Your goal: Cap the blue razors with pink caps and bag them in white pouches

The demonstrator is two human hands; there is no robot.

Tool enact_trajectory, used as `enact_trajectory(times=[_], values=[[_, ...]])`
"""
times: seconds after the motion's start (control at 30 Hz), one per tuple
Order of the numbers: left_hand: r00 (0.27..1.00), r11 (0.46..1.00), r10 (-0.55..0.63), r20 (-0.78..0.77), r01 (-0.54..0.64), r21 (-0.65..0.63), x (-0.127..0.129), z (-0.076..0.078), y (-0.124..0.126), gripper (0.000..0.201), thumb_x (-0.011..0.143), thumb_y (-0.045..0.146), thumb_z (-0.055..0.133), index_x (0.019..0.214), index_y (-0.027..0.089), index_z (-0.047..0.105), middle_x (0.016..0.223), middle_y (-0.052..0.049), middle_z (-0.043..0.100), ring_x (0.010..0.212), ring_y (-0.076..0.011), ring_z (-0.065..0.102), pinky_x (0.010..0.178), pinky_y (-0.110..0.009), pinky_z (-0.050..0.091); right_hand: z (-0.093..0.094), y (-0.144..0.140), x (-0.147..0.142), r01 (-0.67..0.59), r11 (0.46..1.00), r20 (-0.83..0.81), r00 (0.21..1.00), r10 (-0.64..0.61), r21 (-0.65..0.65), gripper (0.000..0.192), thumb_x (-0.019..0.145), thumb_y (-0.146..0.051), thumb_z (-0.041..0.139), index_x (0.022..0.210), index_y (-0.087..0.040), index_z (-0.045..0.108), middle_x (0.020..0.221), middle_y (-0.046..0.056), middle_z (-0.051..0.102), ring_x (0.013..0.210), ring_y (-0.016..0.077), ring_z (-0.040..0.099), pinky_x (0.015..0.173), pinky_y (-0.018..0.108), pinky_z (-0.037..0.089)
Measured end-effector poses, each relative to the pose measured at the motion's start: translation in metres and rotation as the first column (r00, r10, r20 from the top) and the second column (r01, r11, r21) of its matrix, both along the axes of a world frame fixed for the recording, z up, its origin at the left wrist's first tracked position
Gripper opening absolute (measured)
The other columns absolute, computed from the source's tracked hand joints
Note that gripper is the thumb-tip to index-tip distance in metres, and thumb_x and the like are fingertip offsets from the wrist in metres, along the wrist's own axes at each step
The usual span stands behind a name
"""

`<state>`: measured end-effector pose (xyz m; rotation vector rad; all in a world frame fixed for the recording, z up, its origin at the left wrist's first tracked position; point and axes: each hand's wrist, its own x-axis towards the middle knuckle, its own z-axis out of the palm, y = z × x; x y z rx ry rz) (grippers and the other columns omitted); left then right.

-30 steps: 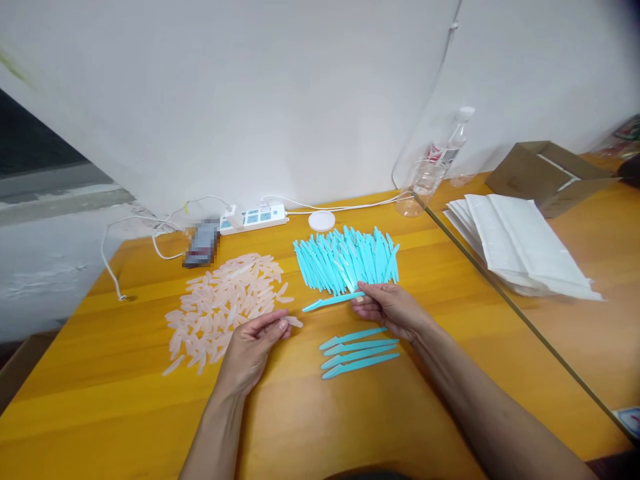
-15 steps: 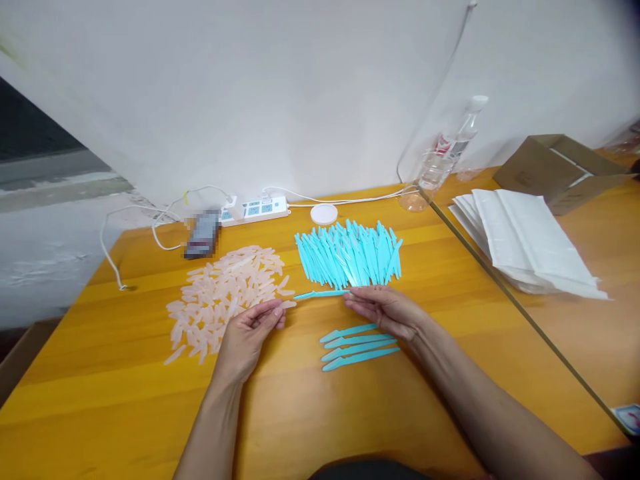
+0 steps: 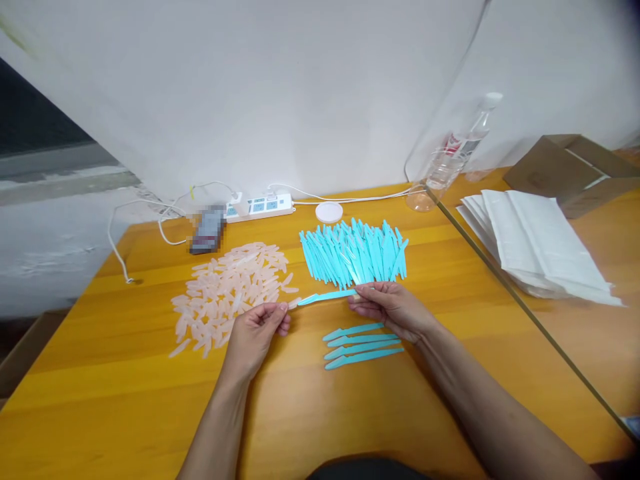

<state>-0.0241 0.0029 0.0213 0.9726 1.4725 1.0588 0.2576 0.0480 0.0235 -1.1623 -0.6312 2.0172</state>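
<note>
The right hand (image 3: 393, 308) pinches the handle end of a turquoise razor-like stick (image 3: 327, 297), fingers narrow around it, and holds it level just above the table (image 3: 125, 400). Its tip points to 9 o'clock, toward the left hand (image 3: 257, 328). The left hand holds a pale pink cap (image 3: 291, 304) between thumb and fingertips, also in a narrow pinch.

Compared with 1 second ago, the 2 hands are closer together. Then the left hand was low at the edge of the pink pile with the cap just picked, and the stick's tip hung well apart from it. Half a second ago the gap was smaller. Now the cap's mouth and the stick's tip are touching or all but touching; whether the tip is already inside the cap is too small to tell. I judge this as the moment of fitting the cap over the blade end.

The pile of pink caps (image 3: 230, 290) lies at 10 o'clock from the left hand. The heap of turquoise sticks (image 3: 355, 252) lies at 12 o'clock from the right hand, just beyond its fingers. A row of 4 turquoise sticks (image 3: 363, 345) lies side by side at 6 o'clock from the held stick, between the 2 forearms, unchanged across the frames.

Farther back sit a power strip (image 3: 260, 205), a round white lid (image 3: 329, 212) and a clear bottle (image 3: 450, 160). A stack of white bags (image 3: 540, 243) lies at 3 o'clock.
</note>
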Motion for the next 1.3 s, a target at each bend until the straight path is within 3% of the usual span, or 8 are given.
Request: enact_trajectory(times=[0.2,0.3,0.47,0.63,0.73,0.87,1.03,1.3], values=[[0.996,0.997,-0.071,-0.051,0.071,0.003,0.012,0.0,-0.002,0.04,0.077,0.054,0.078,0.08,0.014,0.076,0.068,-0.005,0.071,0.058,-0.0141,0.062,0.057,-0.024,0.051,0.002,-0.003,-0.005,-0.039,0.998,0.024,0.999,0.038,0.044,0.022,0.078,-0.032,0.085,0.079,-0.014,0.073,0.079,0.007,0.079,0.07,0.013,0.075,0.071,0.02,0.063],[0.973,0.982,-0.158,-0.168,0.173,0.081,0.022,0.003,-0.007,0.034,0.082,0.048,0.076,0.096,0.017,0.08,0.081,-0.007,0.076,0.067,-0.0167,0.066,0.064,-0.026,0.052,0.005,-0.005,0.001,-0.137,0.987,0.091,0.987,0.13,0.086,0.032,0.074,-0.042,0.086,0.082,-0.013,0.074,0.081,0.007,0.079,0.069,0.013,0.074,0.071,0.022,0.062],[0.775,0.815,-0.323,-0.544,0.519,0.256,0.038,0.016,-0.027,0.025,0.093,0.03,0.067,0.115,0.028,0.078,0.094,-0.006,0.077,0.081,-0.0197,0.069,0.074,-0.028,0.052,0.02,-0.001,0.032,-0.443,0.877,0.424,0.841,0.336,0.184,0.049,0.079,-0.063,0.073,0.078,-0.013,0.073,0.064,0.006,0.074,0.052,0.0125,0.066,0.053,0.021,0.053],[0.579,0.627,-0.22,-0.785,0.701,0.341,0.059,0.021,-0.055,0.03,0.094,0.021,0.063,0.122,0.027,0.072,0.105,-0.009,0.075,0.095,-0.0232,0.068,0.084,-0.037,0.05,0.021,0.011,0.064,-0.335,0.915,0.786,0.617,0.033,0.225,0.061,0.085,-0.073,0.055,0.078,-0.015,0.073,0.043,-0.002,0.057,0.04,0.0103,0.047,0.044,0.022,0.035],[0.496,0.593,-0.117,-0.86,0.73,0.34,0.068,0.016,-0.069,0.025,0.093,0.02,0.064,0.116,0.027,0.071,0.114,-0.011,0.073,0.102,-0.025,0.065,0.086,-0.041,0.047,0.012,0.018,0.073,-0.246,0.913,0.871,0.453,-0.189,0.326,0.061,0.083,-0.074,0.055,0.073,-0.016,0.073,0.044,-0.001,0.055,0.043,0.012,0.047,0.047,0.024,0.033],[0.461,0.592,-0.029,-0.887,0.723,0.356,0.069,0.006,-0.074,0.024,0.092,0.018,0.066,0.114,0.026,0.07,0.126,-0.011,0.07,0.107,-0.0263,0.061,0.089,-0.043,0.043,0.001,0.023,0.077,-0.186,0.882,0.877,0.315,-0.363,0.433,0.057,0.08,-0.07,0.06,0.065,-0.016,0.069,0.051,0.001,0.058,0.052,0.0143,0.052,0.052,0.026,0.033],[0.52,0.654,-0.026,-0.854,0.655,0.379,0.053,0.005,-0.069,0.038,0.09,0.023,0.071,0.127,0.025,0.065,0.131,-0.013,0.066,0.115,-0.028,0.059,0.094,-0.043,0.041,-0.007,0.026,0.077,-0.159,0.89,0.897,0.197,-0.396,0.427,0.045,0.081,-0.06,0.062,0.073,-0.018,0.073,0.064,0.003,0.067,0.061,0.0175,0.058,0.058,0.028,0.035],[0.567,0.768,0.103,-0.817,0.477,0.427,0.006,0.008,-0.064,0.023,0.089,0.025,0.069,0.112,0.028,0.073,0.11,-0.008,0.07,0.102,-0.0257,0.063,0.092,-0.04,0.044,-0.018,0.03,0.074,-0.142,0.9,0.907,0.157,-0.391,0.413,0.042,0.08,-0.057,0.064,0.09,-0.019,0.076,0.079,0.007,0.075,0.074,0.0227,0.067,0.068,0.031,0.042]])
